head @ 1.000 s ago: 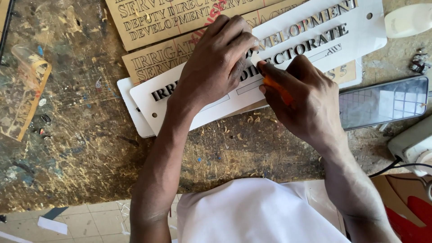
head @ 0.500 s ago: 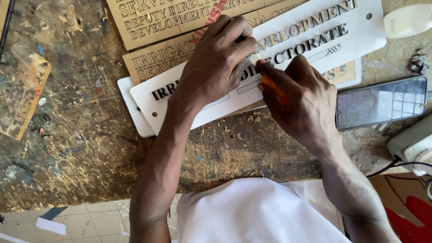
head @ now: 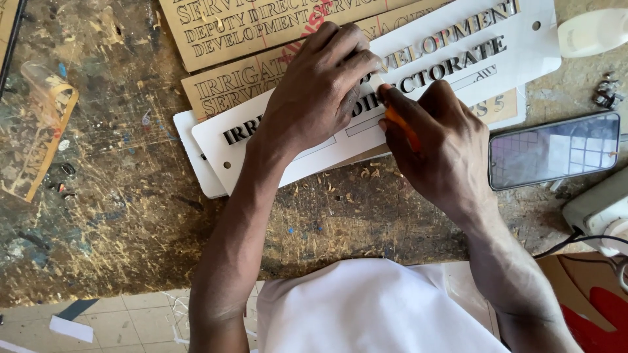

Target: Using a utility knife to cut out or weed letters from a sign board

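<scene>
The fingers [head: 340,55] of the left hand [head: 314,98] lie spread and flat on the long white plastic sign plate with raised dark letters [head: 458,52], pressing it down, not gripping. The right hand [head: 438,147] is clenched around a small orange tool [head: 400,124], whose tip touches the plate beside the letters. The plate lies slanted on the scratched wooden surface [head: 131,216], over tan engraved boards [head: 222,33]. A dark phone [head: 556,150] lies just beside the right hand.

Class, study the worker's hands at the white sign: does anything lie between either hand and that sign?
Nothing visible does. The left hand presses flat on the white sign, and the right hand holds an orange tool with its tip at the sign's lettering.
</scene>
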